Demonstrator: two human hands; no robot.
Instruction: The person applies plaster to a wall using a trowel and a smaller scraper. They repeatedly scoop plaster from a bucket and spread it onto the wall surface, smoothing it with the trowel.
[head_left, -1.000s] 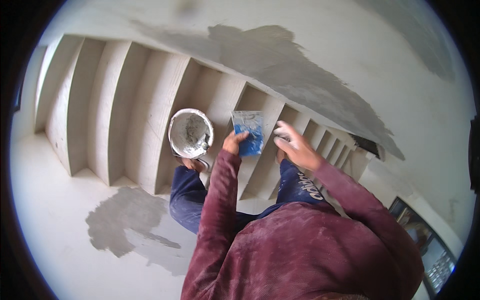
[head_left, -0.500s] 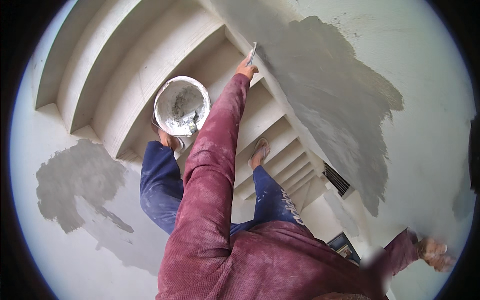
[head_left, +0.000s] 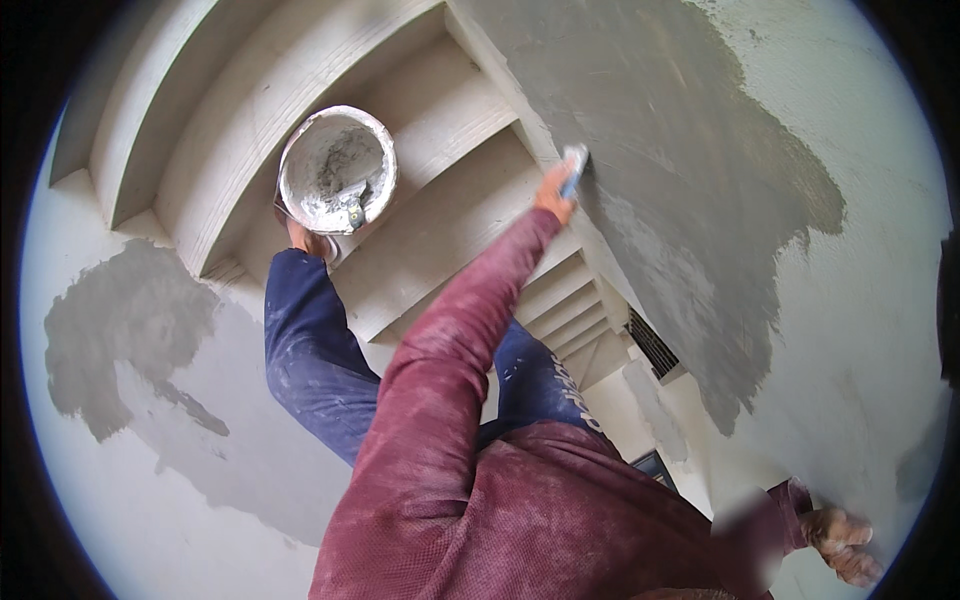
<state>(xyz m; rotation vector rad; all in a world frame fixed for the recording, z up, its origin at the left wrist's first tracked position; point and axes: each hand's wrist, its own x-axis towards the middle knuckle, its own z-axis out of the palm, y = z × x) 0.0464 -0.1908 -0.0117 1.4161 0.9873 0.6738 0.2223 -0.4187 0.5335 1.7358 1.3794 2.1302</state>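
My left hand is closed round a small plastering trowel with a blue part, blurred by motion. Its blade is against or very close to the lower edge of the grey wet plaster on the right-hand wall; contact cannot be made out. At the lower right, my right hand is beside that wall, thumb and fingers apart, with nothing visible in it. A white-crusted bucket sits on a stair to the left, with grey plaster mix and a second tool inside.
Pale stairs curve up at the upper left and drop away past my legs. Another grey plaster patch covers the left wall. A dark grille is set low by the right wall.
My left hand with the trowel has moved down and right along the wall edge. The view has shifted, so the bucket appears higher and further left. My right hand appears slightly lower and left.
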